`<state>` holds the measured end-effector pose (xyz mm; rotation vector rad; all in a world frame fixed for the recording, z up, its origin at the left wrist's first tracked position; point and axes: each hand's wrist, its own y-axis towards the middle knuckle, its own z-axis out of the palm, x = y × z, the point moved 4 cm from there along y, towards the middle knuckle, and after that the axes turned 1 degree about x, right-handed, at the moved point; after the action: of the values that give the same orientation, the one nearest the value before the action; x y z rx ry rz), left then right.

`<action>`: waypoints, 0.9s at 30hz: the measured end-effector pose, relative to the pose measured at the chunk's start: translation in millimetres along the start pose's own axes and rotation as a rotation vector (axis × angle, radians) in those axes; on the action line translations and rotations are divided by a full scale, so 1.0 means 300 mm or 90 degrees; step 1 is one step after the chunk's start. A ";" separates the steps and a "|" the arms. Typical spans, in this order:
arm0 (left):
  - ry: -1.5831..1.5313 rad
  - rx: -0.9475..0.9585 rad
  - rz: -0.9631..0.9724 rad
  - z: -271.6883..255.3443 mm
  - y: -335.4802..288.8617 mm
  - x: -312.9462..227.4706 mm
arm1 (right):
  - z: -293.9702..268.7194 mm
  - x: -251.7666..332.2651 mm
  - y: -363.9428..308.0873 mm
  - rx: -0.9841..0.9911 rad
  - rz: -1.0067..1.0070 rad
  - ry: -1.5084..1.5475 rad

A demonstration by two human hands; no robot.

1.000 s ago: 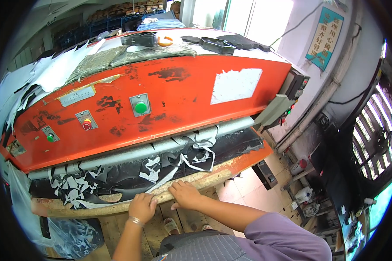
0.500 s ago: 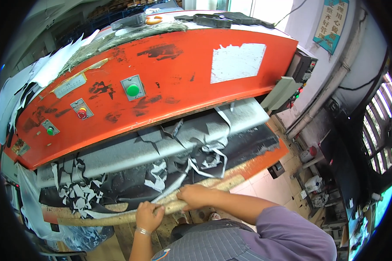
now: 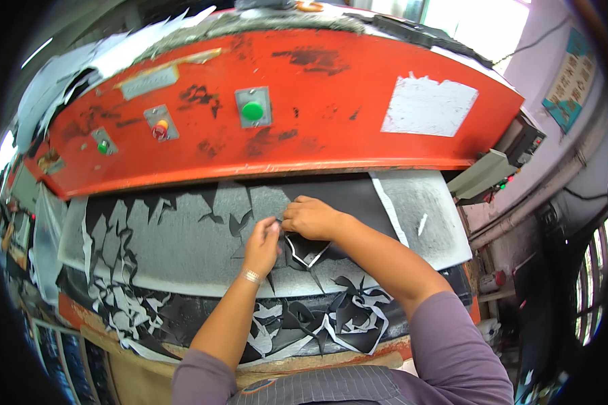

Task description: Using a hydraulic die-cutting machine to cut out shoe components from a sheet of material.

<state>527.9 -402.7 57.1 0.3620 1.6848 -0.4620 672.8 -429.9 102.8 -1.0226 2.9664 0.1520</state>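
Note:
My right hand (image 3: 309, 217), its fingers curled down, grips an angular white-edged black piece (image 3: 309, 251) whose upper part is hidden under the palm. Beside it my left hand (image 3: 262, 244) has thumb and fingers drawn together, slightly blurred; what they hold, if anything, cannot be made out. Both hands are over a pale worn board (image 3: 182, 250) under the red machine. Black sheet material (image 3: 344, 196) with a white edge lies on the board to the right, and jagged cut remnants (image 3: 118, 226) lie to the left.
The red machine front (image 3: 358, 74) spans the far side, with a green button (image 3: 252, 111) and a red knob (image 3: 160, 129). Black and white scraps (image 3: 125, 307) are heaped along the near ledge, more scraps (image 3: 355, 310) at right. A wooden strip (image 3: 284, 368) edges the front.
Both hands have left the wooden front strip and reached forward over the board. The board now shows further out from under the machine, and the view has moved closer.

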 end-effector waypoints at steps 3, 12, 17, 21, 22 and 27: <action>0.029 0.081 -0.025 0.074 0.037 0.050 | -0.107 0.041 -0.134 -0.272 -0.102 -0.040; 0.546 0.279 0.205 0.202 -0.126 0.006 | 0.011 0.147 -0.514 -0.235 0.440 0.329; -0.243 0.382 0.015 0.269 -0.277 0.085 | 0.101 0.275 -0.488 -0.214 0.571 0.900; -0.462 0.274 -0.108 0.241 -0.419 0.073 | 0.025 0.360 -0.407 -0.058 0.496 0.654; -0.541 0.230 -0.149 0.230 -0.436 0.084 | 0.012 0.370 -0.385 -0.135 0.419 0.547; 0.233 0.082 -0.024 0.027 -0.436 0.118 | 0.002 0.292 -0.335 -0.080 0.560 0.466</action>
<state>465.6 -521.1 34.1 0.5357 2.0241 -0.5588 665.4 -562.3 90.2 0.4315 3.8670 -0.0655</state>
